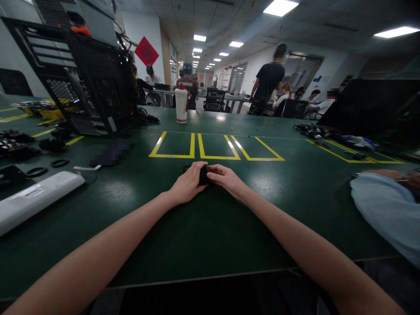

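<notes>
While the L hand (pixel 187 183) is closed round a small black block (pixel 203 176), fingers over the far side & thumb on the near side, the R hand (pixel 228 179) has thumb & fingertips against the block's right side; can't tell if it grips or just touches. Block's mid-table, straight ahead, between both hands; can't tell if it rests on the green table (pixel 210 232). Dark bit (pixel 186 168) pokes out behind the L hand, poss. part of the block, unclear. Just beyond: yellow tape (pixel 216 158) in three open-topped shapes, then a white cup (pixel 181 106) w/ red top. Far L: open black PC case (pixel 93 83), w/ a white power strip (pixel 39 199) & black rings (pixel 36 172) nearer. On the R, a co-worker's light-blue sleeve (pixel 380 205) at the table edge, cables (pixel 311 131) & dark screen (pixel 377 105) behind. Background: person in black tee (pixel 269 76) standing, empty-looking office chair (pixel 214 99), red sign (pixel 146 51) on wall.
</notes>
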A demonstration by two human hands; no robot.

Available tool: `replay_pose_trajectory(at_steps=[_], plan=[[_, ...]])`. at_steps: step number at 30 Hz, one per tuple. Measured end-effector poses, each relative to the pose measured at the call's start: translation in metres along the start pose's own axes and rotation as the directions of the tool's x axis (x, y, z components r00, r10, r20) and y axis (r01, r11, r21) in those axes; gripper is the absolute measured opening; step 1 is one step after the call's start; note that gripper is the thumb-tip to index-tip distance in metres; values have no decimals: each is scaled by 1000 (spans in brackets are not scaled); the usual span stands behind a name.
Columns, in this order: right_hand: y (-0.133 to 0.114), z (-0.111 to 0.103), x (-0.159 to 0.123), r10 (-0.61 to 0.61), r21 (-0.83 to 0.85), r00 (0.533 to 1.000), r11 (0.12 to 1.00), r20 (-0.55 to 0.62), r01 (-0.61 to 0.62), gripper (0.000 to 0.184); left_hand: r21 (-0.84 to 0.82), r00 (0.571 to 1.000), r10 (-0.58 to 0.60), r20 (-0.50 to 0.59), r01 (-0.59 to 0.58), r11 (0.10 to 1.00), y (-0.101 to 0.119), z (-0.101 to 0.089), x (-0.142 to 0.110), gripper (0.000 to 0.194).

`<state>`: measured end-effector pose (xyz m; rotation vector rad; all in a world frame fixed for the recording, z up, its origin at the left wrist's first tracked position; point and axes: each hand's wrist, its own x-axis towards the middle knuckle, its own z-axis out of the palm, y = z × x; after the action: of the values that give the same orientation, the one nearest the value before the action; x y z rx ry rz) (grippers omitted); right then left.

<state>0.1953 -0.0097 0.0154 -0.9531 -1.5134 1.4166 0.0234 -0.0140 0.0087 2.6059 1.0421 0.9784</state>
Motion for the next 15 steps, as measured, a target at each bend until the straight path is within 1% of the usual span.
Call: replay_pose_trajectory(at_steps=[3,5,7,11,13,15], plan=[[-1,-1,-2,-74,-60,997,995,10,75,36,-10,1000,-6,9,6,1000,1,-1,0,60],[-2,-1,-5,-94,-78,995,992,11,95,39,-10,1000,-9,8,9,1000,2,-2,0,60],[-3,1,-6,-87,-68,996,994,11,87,37,-7,1000,-10,9,10,1000,2,-2,0,60],[-4,5,-6,-63,0,998,998,-11,63,25,12,1000,-7,5,7,1000,2,-1,0,59],[-3,6,-5,-52,16,998,999,-28,52,25,17,1000,-6,5,6,1000,2,-1,0,58],[-3,5,-3,-26,26,999,999,-43,27,29,15,1000,-5,6,5,1000,2,-1,0,58]])
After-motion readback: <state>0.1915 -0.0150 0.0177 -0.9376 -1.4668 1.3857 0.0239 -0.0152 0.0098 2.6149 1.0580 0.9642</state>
